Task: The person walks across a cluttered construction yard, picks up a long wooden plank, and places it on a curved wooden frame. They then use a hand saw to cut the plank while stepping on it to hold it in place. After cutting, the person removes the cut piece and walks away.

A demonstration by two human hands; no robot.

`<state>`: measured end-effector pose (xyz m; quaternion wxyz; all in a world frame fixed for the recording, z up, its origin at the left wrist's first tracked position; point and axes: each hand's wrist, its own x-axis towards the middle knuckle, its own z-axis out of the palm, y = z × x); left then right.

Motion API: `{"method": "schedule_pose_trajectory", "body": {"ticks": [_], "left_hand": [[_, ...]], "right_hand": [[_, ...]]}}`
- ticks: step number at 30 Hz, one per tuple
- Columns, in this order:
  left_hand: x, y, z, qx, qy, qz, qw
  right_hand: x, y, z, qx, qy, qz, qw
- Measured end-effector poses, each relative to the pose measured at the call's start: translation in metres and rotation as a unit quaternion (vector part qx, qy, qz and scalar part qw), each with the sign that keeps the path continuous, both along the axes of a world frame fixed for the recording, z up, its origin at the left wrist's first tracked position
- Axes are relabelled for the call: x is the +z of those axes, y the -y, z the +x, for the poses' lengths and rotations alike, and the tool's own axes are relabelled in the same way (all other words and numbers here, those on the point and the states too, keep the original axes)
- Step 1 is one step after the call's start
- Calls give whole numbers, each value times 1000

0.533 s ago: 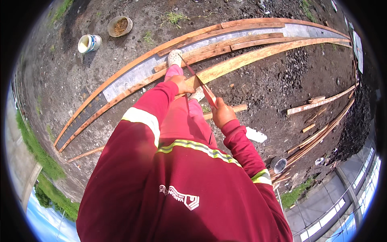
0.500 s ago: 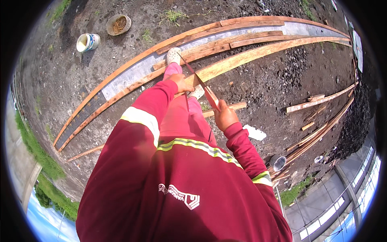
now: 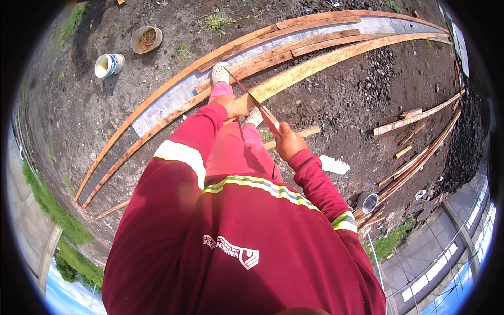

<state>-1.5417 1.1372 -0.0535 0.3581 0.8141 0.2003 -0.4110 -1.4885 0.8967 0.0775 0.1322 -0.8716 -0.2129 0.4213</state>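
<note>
My right hand (image 3: 291, 142) is closed round the handle of a handsaw (image 3: 268, 116). Its narrow blade lies across a long pale wooden plank (image 3: 315, 64), close to the plank's near end. On that end, to the left of the blade, my left hand (image 3: 230, 106) grips the wood, its fingers partly hidden. One foot in a cream clog (image 3: 221, 73) is set on the boards beyond the saw tip. The other clog (image 3: 254, 116) shows just beneath the plank, partly covered by it.
A long form of boards (image 3: 173, 86) with a grey sheet (image 3: 163, 111) curves across the ground ahead. A white bucket (image 3: 109, 65) and a round tub (image 3: 146, 40) stand at far left. Lumber strips (image 3: 420, 167) and a grey pail (image 3: 367, 202) lie right.
The view has shifted slightly, so the boards sit higher in it. My right hand and the saw have moved a little up and left in the picture; both grips stay the same.
</note>
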Motion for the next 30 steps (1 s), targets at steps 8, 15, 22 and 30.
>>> {"method": "schedule_pose_trajectory", "body": {"ticks": [8,15,22,30], "left_hand": [[10,7,0,-11,-7,16,1000],[0,7,-9,48,112,54,991],[8,22,-10,7,23,22,999],[12,-18,6,53,145,40,987]], "right_hand": [[112,71,-19,-38,-26,-94,994],[-10,-1,-4,-33,9,14,999],[39,33,-6,-14,-15,13,1000],[59,44,-11,-49,13,63,997]]}}
